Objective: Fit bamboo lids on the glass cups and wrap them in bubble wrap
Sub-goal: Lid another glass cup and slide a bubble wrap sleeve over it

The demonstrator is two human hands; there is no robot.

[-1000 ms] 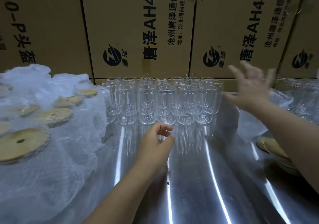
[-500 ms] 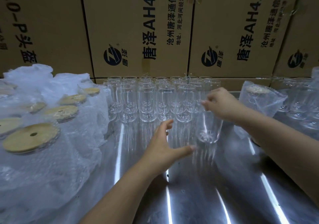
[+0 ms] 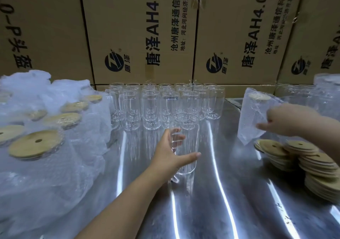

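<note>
While the left hand (image 3: 166, 155) wraps its half-open fingers round a lidless cup (image 3: 185, 143) upright on the table (image 3: 230, 192), the right hand (image 3: 283, 119), loosely curled, seems to touch a wrapped cup (image 3: 252, 115).

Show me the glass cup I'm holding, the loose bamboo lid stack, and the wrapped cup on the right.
glass cup (image 3: 189, 137), head view, clear side wall.
bamboo lid stack (image 3: 312, 163), head view, top lids.
wrapped cup (image 3: 252, 117), head view, bubble-wrapped side.
</note>
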